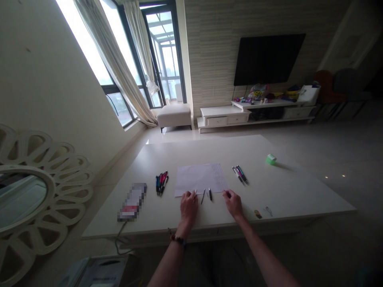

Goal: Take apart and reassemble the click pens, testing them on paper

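Note:
My left hand (189, 205) is closed at the near edge of a white paper sheet (197, 178), with a small pale piece showing at its fingertips, too small to name. Between my hands lie a thin dark pen refill (203, 197) and a short black pen barrel (210, 194), with a tiny piece beside them that looks like a spring. Near the sheet's right corner, my right hand (233, 204) has its fingers curled and pinched together; what they hold, if anything, is hidden.
Several pens (161, 182) lie left of the paper and several more pens (240, 174) to its right. A blurred-out phone-like object (132, 202) with a cable is at the left. A green container (271, 159) stands far right. Small items, including a brown-yellow packet (257, 214), rest near the front edge.

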Demonstrator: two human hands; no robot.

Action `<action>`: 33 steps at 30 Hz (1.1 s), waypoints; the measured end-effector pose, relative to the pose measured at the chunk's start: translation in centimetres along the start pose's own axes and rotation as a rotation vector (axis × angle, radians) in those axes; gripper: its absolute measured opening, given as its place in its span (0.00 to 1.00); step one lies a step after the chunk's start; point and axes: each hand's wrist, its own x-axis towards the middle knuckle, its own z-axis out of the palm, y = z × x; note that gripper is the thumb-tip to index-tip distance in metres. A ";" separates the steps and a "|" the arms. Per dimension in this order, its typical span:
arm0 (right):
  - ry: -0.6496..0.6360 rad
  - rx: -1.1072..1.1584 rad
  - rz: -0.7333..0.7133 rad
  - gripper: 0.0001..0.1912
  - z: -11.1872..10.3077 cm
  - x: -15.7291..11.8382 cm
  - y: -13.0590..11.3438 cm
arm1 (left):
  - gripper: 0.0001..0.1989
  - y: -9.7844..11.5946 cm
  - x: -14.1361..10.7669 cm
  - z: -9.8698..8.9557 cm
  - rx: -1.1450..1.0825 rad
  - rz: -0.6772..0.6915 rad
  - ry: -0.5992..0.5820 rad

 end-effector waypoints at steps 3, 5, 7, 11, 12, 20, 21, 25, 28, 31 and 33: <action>-0.009 0.012 0.004 0.25 0.0 0.0 0.0 | 0.13 0.8 0.2 0.3 0.037 -0.020 0.016; -0.012 0.030 0.017 0.26 -0.1 0.0 -0.2 | 0.14 0.8 0.1 0.4 0.025 -0.038 0.028; 0.002 0.070 0.035 0.26 -0.3 0.1 -0.2 | 0.15 0.0 0.0 0.1 -0.013 -0.066 0.055; 0.087 0.183 0.099 0.25 -0.5 0.2 0.0 | 0.16 -3.8 -0.6 -1.9 0.002 -0.192 0.087; 0.123 0.203 0.124 0.26 -0.5 0.2 0.1 | 0.15 -5.0 -0.8 -2.6 0.041 -0.227 0.083; 0.223 0.323 0.226 0.25 -0.4 0.2 0.8 | 0.11 -8.8 -2.4 -4.7 0.238 -0.317 0.086; 0.223 0.314 0.223 0.25 -0.4 0.2 0.8 | 0.11 -8.5 -2.3 -4.6 0.229 -0.303 0.076; 0.213 0.271 0.204 0.24 -0.3 0.2 0.8 | 0.13 -6.2 -1.4 -3.8 0.081 -0.258 0.031; 0.199 0.245 0.190 0.25 -0.3 0.2 0.8 | 0.14 -3.4 -0.8 -2.6 -0.035 -0.177 0.007; 0.184 0.232 0.177 0.25 -0.3 0.2 0.7 | 0.14 -0.4 -0.4 -1.1 -0.001 -0.129 -0.021; 0.176 0.224 0.174 0.25 -0.3 0.1 0.7 | 0.13 0.8 -0.4 -0.3 0.048 -0.130 -0.042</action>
